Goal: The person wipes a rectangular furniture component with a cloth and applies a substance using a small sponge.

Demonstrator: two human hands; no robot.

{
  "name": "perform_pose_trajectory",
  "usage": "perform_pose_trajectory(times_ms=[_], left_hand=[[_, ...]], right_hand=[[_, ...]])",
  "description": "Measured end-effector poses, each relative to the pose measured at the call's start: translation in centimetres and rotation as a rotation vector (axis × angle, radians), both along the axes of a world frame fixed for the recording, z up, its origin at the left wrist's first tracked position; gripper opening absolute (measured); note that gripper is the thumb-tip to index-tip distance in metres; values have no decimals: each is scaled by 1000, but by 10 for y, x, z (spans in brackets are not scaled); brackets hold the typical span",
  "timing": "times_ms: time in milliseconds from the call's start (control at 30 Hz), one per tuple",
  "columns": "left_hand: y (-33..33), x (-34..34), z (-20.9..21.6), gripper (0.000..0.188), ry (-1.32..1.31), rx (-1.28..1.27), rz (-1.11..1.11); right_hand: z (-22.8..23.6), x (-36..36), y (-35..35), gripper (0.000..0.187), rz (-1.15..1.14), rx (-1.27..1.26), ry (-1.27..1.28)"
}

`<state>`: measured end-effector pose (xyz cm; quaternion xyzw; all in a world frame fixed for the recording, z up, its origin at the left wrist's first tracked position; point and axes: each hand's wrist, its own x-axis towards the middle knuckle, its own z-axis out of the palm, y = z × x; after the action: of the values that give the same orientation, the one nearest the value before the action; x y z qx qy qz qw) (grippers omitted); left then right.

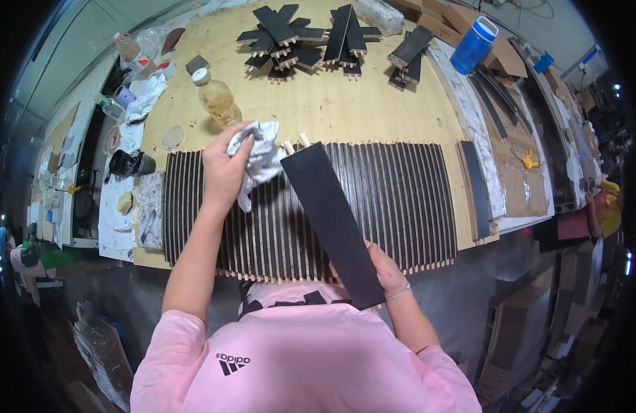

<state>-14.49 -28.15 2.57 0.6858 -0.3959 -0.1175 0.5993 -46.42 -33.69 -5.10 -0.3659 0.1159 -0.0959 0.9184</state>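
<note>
The single head-worn fisheye camera looks steeply down from above the person's pink shirt point(297, 358). It faces forward across the pale plywood worktable point(373, 110), close enough that the row of black wooden slats point(400, 199) on it fills the centre. Straight edges bend toward the rim.

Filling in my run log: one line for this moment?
left hand: holds rag | right hand: holds black board | below: slat row

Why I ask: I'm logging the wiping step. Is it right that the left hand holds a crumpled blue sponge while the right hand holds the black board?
Not quite: the head view shows the left hand gripping a crumpled white cloth, not a blue sponge. The right hand does hold the black board.
</note>
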Motion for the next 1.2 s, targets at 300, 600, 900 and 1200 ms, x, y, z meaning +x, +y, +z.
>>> perform_pose_trajectory(times_ms=[300,600,900,1200], left_hand=[[25,-30,29,17,143,111,-262],[68,-32,3,25,-345,406,-120],[249,115,-74,26,-693,716,686],[298,99,-93,35,-678,509,460]], right_hand=[[7,-4,-11,77,1,-43,6],[51,-10,-11,69,-217,-224,-103],[71,-3,19,81,-188,-361,118],[66,59,101,37,-145,-448,304]])
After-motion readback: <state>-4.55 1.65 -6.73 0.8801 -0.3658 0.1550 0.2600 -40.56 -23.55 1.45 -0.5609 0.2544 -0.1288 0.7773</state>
